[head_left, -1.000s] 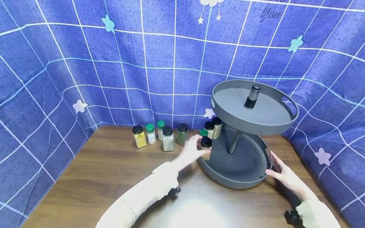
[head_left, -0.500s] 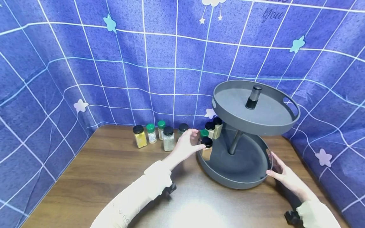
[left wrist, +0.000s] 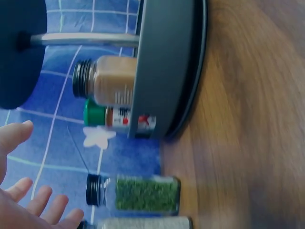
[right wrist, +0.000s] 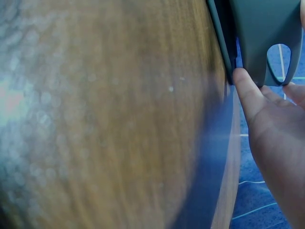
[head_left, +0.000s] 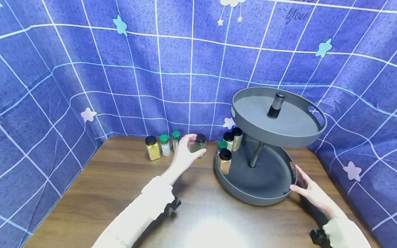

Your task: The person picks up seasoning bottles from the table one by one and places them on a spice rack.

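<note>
A blue, star-printed cloth (head_left: pixel 173 86) fills the back, and below it stretches the brown wooden table (head_left: pixel 93 193). On the right stands the big one — a grey two-tier stand (head_left: pixel 270 137), its upper tier bare around the post. Over to the hands! The left hand (head_left: pixel 185 151) has thumb and fingers spread wide, gripping nothing, just by the herb jar (left wrist: pixel 147 194), which stands black-lidded on the table. The right hand (head_left: pixel 313 194) rests against the lower tier's wall beside the handle slot, thumb and fingers apart, no grip closed round it.

Now the jars: a pale-filled jar (left wrist: pixel 147 223) sits next to the herb jar, a yellow-filled jar (head_left: pixel 153 151) at the far left. In the lower tier, a tan-filled jar (head_left: pixel 224 165) and two more black-lidded jars (head_left: pixel 237 142). Smallest of all — the green-capped bottles, two (head_left: pixel 165 147) on the table, one (head_left: pixel 222 146) in the lower tier.
</note>
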Tool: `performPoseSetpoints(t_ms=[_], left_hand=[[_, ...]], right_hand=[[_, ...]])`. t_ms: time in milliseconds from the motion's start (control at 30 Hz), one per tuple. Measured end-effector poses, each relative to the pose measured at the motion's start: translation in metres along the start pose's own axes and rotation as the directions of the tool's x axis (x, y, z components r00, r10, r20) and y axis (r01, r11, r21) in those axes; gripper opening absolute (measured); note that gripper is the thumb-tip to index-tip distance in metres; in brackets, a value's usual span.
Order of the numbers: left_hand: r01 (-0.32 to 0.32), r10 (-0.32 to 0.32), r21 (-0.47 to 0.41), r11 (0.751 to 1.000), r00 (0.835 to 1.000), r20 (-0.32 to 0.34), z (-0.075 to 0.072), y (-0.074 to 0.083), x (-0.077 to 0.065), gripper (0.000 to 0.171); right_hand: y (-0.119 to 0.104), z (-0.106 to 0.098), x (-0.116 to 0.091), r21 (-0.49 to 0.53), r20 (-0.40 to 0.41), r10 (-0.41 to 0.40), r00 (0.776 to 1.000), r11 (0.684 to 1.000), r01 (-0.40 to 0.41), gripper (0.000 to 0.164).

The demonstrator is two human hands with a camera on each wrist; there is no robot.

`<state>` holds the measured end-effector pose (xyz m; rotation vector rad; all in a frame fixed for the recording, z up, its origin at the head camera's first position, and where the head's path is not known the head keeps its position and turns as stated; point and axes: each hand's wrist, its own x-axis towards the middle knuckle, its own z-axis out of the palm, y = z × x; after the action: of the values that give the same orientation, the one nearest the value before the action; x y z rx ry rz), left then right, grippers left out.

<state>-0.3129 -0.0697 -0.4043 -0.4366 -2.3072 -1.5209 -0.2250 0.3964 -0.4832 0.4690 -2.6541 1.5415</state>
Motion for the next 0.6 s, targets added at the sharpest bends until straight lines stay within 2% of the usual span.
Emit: performPoseSetpoints(t_ms=[167,300,600], left_hand=[[0.027,-0.028,-0.022,0.999,0.999,-0.032,-0.014,-0.009,-0.001,0.061],[0.026,-0.030,-0.065,0.998,0.998,-0.063,-0.022,-0.014,-0.001,0.061],[0.082,-0.083,-0.015,0.997,0.986,-0.141,-0.034,-0.028,0.000,0.061]], right_hand=[[0.000,0.000,0.000,-0.001,-0.001,-0.002,1.000,1.000,0.002,0.079],[0.000,0.000,0.000,-0.003,-0.006,-0.003,1.000,1.000,0.003,0.079],[-0.001,0.001,0.000,-0.004,-0.011,-0.002,1.000,1.000,0.002,0.079]])
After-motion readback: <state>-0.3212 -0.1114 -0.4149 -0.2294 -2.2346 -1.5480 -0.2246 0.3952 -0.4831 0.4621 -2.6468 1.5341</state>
